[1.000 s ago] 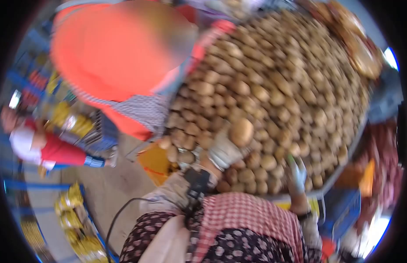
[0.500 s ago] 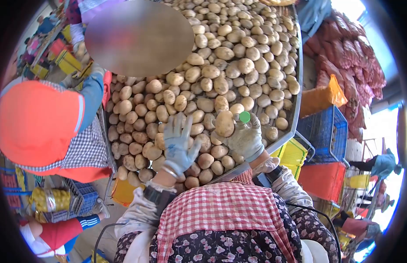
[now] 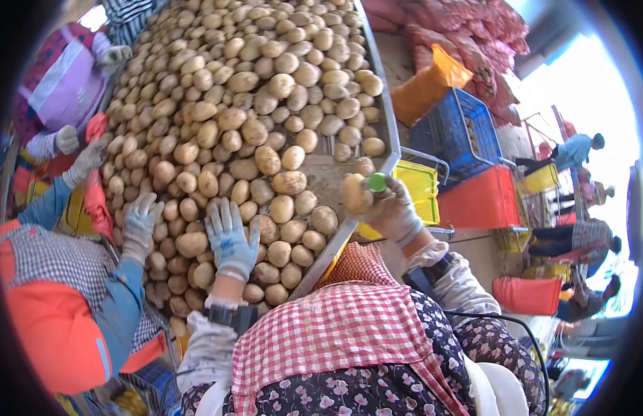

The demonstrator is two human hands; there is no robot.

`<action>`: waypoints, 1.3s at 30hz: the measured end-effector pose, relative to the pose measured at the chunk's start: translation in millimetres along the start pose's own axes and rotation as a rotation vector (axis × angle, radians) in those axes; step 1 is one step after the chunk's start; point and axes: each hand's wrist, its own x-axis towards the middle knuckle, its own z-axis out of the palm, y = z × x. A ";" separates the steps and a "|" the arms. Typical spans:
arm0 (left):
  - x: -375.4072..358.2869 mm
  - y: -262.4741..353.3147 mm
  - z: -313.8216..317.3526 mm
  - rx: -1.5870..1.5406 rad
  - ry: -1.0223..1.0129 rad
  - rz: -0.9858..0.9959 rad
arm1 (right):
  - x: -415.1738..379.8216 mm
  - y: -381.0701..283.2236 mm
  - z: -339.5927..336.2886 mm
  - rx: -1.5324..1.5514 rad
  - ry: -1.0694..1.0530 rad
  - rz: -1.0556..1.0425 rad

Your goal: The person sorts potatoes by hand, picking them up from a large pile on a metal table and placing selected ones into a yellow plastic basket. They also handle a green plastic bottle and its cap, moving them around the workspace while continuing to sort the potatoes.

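A big heap of potatoes (image 3: pixel 252 97) covers a metal sorting table (image 3: pixel 377 76). My left hand (image 3: pixel 231 239), in a pale blue glove, lies flat with fingers spread on the potatoes at the near edge. My right hand (image 3: pixel 390 208), in a grey glove, is raised past the table's rim and holds one potato (image 3: pixel 354 193) together with a small tool with a green cap (image 3: pixel 377 182).
A person in orange and checked clothes stands at my left, one gloved hand (image 3: pixel 140 222) on the potatoes. Another person's gloved hands (image 3: pixel 85 156) work at the far left. Yellow (image 3: pixel 422 187), blue (image 3: pixel 453 128) and red (image 3: pixel 484 201) crates and red net sacks (image 3: pixel 474 41) stand to the right.
The view has swung right. My right hand has carried the potato from over the heap out past the table's rim. My left hand has settled flat on the potatoes.
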 end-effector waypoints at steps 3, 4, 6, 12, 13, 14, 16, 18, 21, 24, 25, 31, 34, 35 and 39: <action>-25.1 5.4 -19.8 -0.051 -0.128 0.054 | -36.2 -43.0 -38.9 -0.077 0.079 -0.099; -28.6 6.0 -24.8 -0.095 -0.205 0.070 | -46.7 -56.9 -41.5 -0.111 0.214 -0.152; -29.3 13.3 -30.6 -0.185 -0.193 0.002 | -56.0 -78.4 -59.6 -0.132 0.344 -0.219; 66.8 90.8 -26.4 -0.204 0.079 0.164 | -80.7 -122.9 -157.7 -0.478 0.718 -0.356; 83.8 101.1 -15.4 -0.158 0.040 0.113 | -82.2 -119.8 -156.3 -0.450 0.726 -0.336; 102.8 107.6 -1.6 -0.096 0.048 0.093 | -85.6 -114.3 -152.1 -0.546 0.747 -0.317; 133.1 111.7 26.6 0.010 0.006 0.048 | -94.2 -102.0 -144.9 -0.641 0.738 -0.286; 138.9 117.7 31.6 0.100 -0.099 0.017 | -106.0 -90.3 -145.1 -0.954 0.703 -0.254; 118.2 131.1 25.5 0.061 -0.064 0.246 | -110.2 -74.3 -139.0 -1.004 0.605 -0.278; 68.6 147.8 28.7 -0.184 -0.199 0.551 | -110.1 -69.8 -116.3 -0.913 0.544 -0.231; 73.6 151.5 20.4 -0.390 -0.222 0.490 | -108.6 -68.7 -117.4 -0.939 0.503 -0.276; 191.7 189.6 11.0 -0.279 0.178 0.224 | -95.9 -81.0 -126.5 -1.204 0.555 -0.357; 233.8 203.0 58.9 -0.226 0.071 0.131 | -96.3 -99.6 -102.3 -1.876 0.498 -0.730; 237.7 212.0 71.3 -0.228 -0.015 0.066 | -92.0 -101.7 -96.5 -1.879 0.526 -0.724; 203.4 206.5 99.1 0.065 0.025 0.344 | -113.7 -132.9 -84.6 -1.934 0.508 -0.808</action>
